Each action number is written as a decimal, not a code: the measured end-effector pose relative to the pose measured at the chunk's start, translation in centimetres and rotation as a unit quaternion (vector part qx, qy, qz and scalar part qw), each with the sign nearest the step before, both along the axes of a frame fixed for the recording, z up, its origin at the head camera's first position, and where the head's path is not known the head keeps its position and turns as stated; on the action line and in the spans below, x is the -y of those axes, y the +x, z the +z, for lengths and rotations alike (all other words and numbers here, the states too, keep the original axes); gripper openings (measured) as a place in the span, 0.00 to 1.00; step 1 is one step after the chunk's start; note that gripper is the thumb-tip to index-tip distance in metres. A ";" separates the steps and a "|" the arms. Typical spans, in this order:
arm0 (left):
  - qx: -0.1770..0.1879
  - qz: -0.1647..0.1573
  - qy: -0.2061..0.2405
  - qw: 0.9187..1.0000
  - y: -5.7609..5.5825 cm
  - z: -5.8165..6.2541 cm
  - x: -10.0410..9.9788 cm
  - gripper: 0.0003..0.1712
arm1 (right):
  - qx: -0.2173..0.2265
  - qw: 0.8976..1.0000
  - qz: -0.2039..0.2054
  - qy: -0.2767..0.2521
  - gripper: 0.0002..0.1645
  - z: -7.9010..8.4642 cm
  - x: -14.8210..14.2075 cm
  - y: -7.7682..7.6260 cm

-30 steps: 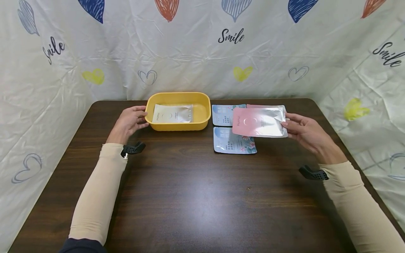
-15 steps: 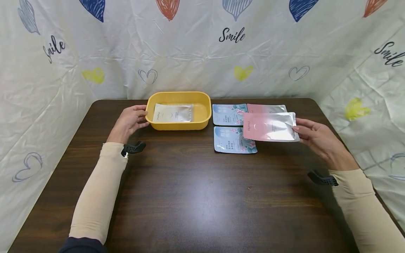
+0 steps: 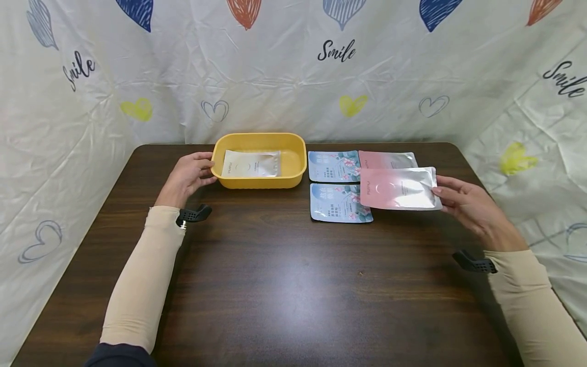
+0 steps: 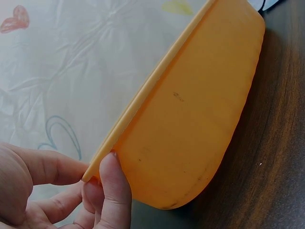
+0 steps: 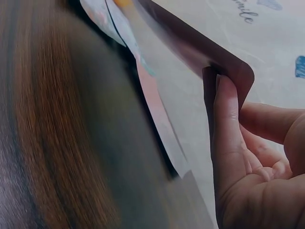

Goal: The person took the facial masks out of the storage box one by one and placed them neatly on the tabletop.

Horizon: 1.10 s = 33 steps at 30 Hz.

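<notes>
My right hand [image 3: 474,204] pinches the right end of a pink-and-silver face mask sachet [image 3: 399,188], held over the table. In the right wrist view the thumb [image 5: 226,119] lies along one side of this sachet, fingers on the other. Behind it, partly covered, lies a second pink sachet [image 3: 390,159]. Two blue floral sachets [image 3: 332,165] lie to its left, one in front of the other. My left hand [image 3: 183,176] holds the left end of a yellow plastic basin [image 3: 293,181], thumb and fingers at its rim [image 4: 128,119]. A cream-and-silver sachet [image 3: 252,164] lies inside the basin.
The dark wooden table [image 3: 275,270] carries everything. A white printed cloth [image 3: 275,66] hangs behind its far edge and along both sides. Each wrist wears a black strap mount.
My right hand has drawn the pink sachet to the right and toward me, uncovering more of the blue sachets and the pink one behind. The left hand and basin stay put.
</notes>
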State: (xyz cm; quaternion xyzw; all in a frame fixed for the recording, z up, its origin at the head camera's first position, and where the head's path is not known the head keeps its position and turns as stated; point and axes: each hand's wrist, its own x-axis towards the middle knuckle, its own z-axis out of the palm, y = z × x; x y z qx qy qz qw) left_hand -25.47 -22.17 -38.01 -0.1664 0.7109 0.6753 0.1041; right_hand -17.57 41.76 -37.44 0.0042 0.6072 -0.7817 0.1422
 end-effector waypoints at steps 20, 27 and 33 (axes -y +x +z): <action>0.002 0.001 0.000 1.000 0.1 0.0 0.0 0.26 | 0.036 0.999 -0.008 0.031 0.22 -1.2 -2.1 -0.1; 0.004 0.005 0.001 1.000 0.0 0.0 0.0 0.26 | 0.032 0.993 -0.020 0.109 0.18 -1.8 -2.3 -0.4; 0.002 0.007 -0.003 1.000 -0.1 0.0 0.0 0.26 | 0.025 0.984 -0.022 0.175 0.14 -2.0 -2.3 -0.8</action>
